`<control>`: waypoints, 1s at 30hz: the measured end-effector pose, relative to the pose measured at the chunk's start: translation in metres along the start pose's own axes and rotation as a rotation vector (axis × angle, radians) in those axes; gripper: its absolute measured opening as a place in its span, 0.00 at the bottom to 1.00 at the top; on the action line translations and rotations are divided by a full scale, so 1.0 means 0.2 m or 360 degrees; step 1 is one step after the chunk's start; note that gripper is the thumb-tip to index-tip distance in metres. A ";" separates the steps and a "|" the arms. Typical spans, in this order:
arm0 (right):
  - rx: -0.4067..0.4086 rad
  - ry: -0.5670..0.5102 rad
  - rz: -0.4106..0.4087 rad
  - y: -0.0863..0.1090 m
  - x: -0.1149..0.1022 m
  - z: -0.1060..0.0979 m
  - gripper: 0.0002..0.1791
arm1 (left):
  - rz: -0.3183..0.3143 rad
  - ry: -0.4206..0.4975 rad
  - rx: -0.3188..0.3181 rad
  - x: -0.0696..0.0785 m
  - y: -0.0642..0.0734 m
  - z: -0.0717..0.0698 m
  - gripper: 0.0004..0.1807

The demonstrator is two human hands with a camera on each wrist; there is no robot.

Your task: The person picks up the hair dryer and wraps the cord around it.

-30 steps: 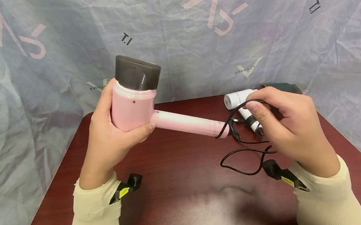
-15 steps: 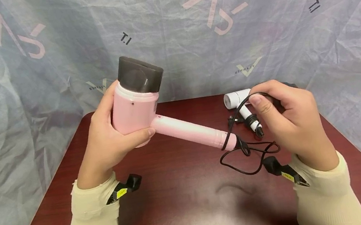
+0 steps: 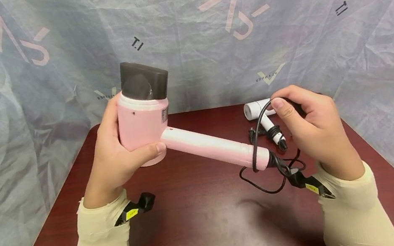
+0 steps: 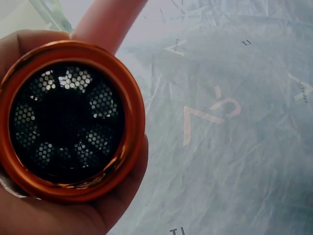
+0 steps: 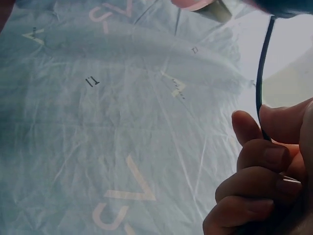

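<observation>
My left hand (image 3: 115, 152) grips the barrel of a pink hair dryer (image 3: 143, 120), thumb across its front near the handle joint. A dark flat nozzle (image 3: 145, 80) tops the barrel, and the handle slants down to the right. In the left wrist view the dryer's round rear grille (image 4: 63, 117) shows inside an orange ring. Between thumb and forefinger, my right hand (image 3: 316, 126) pinches the black cord (image 3: 259, 128), which loops round the lower end of the handle. The right wrist view shows the cord (image 5: 261, 68) running up from the pinch, the other fingers curled below.
Behind the right hand, a white hair dryer (image 3: 254, 110) lies on the dark red table (image 3: 194, 208), its black cord (image 3: 274, 131) wound round the handle. A grey printed cloth (image 3: 184, 35) hangs behind the table. Each wrist carries a small black camera (image 3: 146, 200).
The pink dryer's handle end has swung down and to the right, and its nozzle has shifted slightly left. My right hand has risen a little, still pinching the cord, now wrapped round the handle's end.
</observation>
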State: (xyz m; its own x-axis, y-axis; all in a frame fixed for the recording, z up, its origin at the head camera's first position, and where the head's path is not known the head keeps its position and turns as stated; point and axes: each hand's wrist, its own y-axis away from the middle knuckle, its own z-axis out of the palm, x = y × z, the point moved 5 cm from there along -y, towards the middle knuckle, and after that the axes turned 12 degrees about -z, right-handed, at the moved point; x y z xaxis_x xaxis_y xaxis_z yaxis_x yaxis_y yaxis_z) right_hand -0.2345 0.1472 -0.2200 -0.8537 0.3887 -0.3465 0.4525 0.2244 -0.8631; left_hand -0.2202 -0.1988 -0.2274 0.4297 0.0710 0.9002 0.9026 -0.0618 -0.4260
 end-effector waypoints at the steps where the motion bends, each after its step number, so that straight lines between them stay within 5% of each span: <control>1: -0.0020 -0.0006 0.0015 0.00 0.01 0.00 0.08 | 0.0006 0.0017 -0.0004 0.00 0.00 0.00 0.52; 9: -0.0128 -0.0066 0.0069 0.01 0.05 0.03 0.09 | 0.0102 0.0134 0.0062 0.03 0.01 0.00 0.50; 16: -0.0359 -0.0043 0.0128 0.02 0.08 0.10 0.13 | 0.0185 0.0250 0.0178 0.04 0.02 0.00 0.46; 22: -0.0536 0.0108 0.0067 0.03 0.10 0.17 0.15 | 0.0311 0.0376 0.0248 0.05 0.01 -0.01 0.44; 30: -0.0704 0.0007 0.0338 0.08 0.14 0.25 0.15 | 0.0412 0.0491 0.0314 0.06 -0.01 -0.01 0.39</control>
State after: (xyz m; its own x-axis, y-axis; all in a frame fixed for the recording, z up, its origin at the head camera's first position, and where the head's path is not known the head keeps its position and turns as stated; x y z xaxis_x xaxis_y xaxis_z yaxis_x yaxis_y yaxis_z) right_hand -0.2635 0.1168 -0.2607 -0.7302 0.4706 -0.4953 0.6832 0.4974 -0.5346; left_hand -0.2177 -0.2002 -0.2160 0.6414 -0.2239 0.7338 0.7667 0.1551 -0.6229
